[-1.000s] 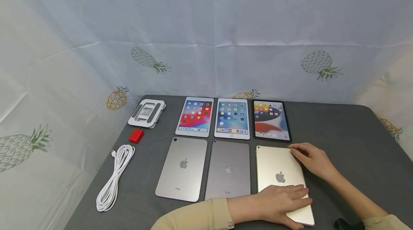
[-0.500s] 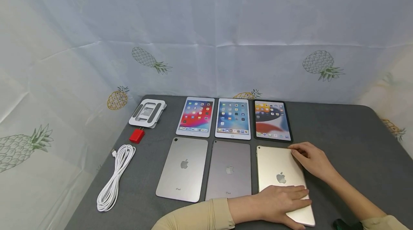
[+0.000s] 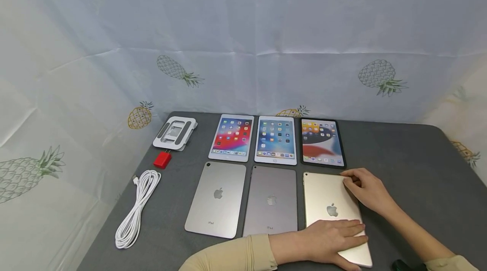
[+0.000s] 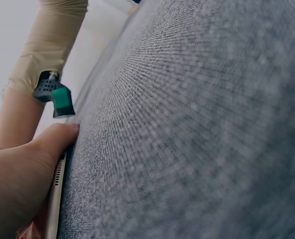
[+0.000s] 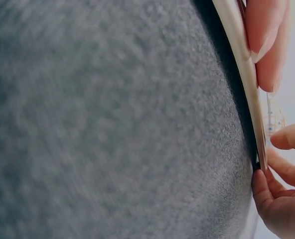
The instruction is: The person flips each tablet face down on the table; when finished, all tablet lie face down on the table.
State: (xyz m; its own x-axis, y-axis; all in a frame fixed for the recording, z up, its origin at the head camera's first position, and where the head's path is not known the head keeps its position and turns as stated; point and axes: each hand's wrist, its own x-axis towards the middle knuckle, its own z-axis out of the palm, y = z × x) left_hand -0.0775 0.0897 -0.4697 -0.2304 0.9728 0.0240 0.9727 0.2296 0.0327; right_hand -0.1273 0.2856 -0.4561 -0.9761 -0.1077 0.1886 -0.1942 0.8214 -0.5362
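A gold tablet (image 3: 329, 190) lies face down at the right of the front row, its apple logo showing. My left hand (image 3: 329, 239) rests across its lower half with straight fingers, the thumb toward the near edge. In the left wrist view that thumb (image 4: 58, 137) lies along the tablet's rim (image 4: 56, 191). My right hand (image 3: 369, 190) holds the tablet's far right corner, fingers curled at the edge. In the right wrist view the right hand (image 5: 284, 199) touches the far end of the gold edge (image 5: 247, 74), while left fingers (image 5: 267, 45) lie higher up. The tablet's underside is hidden.
Left of it lie a grey tablet (image 3: 271, 186) and a silver tablet (image 3: 218, 182), backs up. Behind are three lit tablets (image 3: 230, 135). At left are a white folding stand (image 3: 175, 132), a red charger plug (image 3: 162, 160) and a coiled white cable (image 3: 137, 209).
Both hands and the gold tablet keep their places. Only the head view has shifted a little, so everything sits slightly further right in it.
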